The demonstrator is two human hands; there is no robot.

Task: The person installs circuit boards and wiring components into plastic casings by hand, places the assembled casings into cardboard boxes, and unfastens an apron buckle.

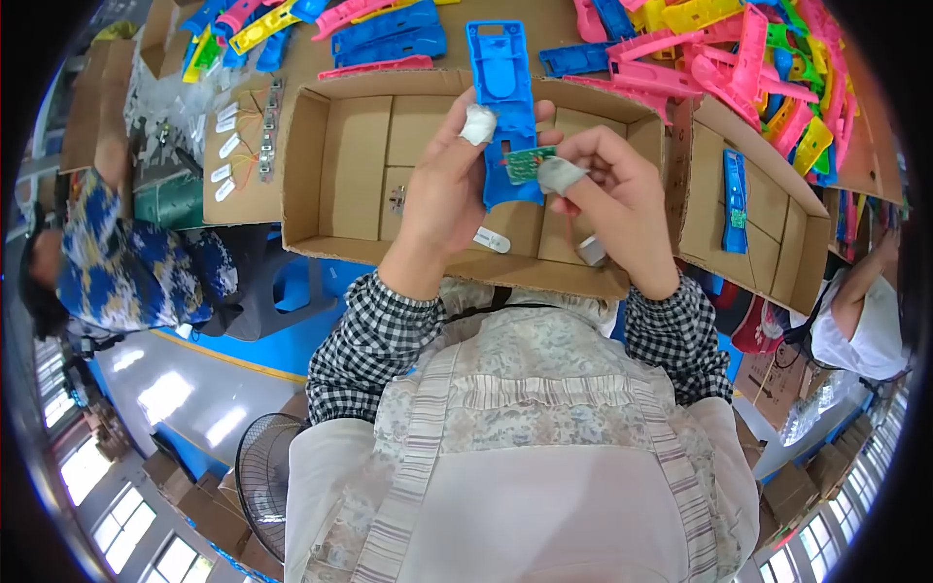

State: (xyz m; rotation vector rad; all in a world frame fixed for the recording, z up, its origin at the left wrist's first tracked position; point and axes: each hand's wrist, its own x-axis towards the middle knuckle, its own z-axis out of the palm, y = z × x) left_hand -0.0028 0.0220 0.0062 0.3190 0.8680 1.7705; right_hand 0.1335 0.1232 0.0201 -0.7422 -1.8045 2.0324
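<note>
At the center of the frame, the left hand [442, 199] grips a blue plastic shell [501, 73] upright over 1 shallow cardboard box [340, 165], while the right hand [617, 194] pinches a green circuit board [528, 165] against the shell's lower part. White wrapping covers both thumbs. Inside the box lies 1 white oval piece [492, 240]. The brown surface [301, 53] carries pink, yellow, blue and green shells [705, 63] heaped at the upper right, with more along the top edge. In a 2nd box [768, 199] at right rests 1 blue shell with a green board [735, 199]. A black fan [267, 476] stands lower left near a glossy floor [180, 389]; bright windows [121, 520] line the room's lower edges. 2 other people sit at the left [126, 262] and right [855, 330] sides.
</note>
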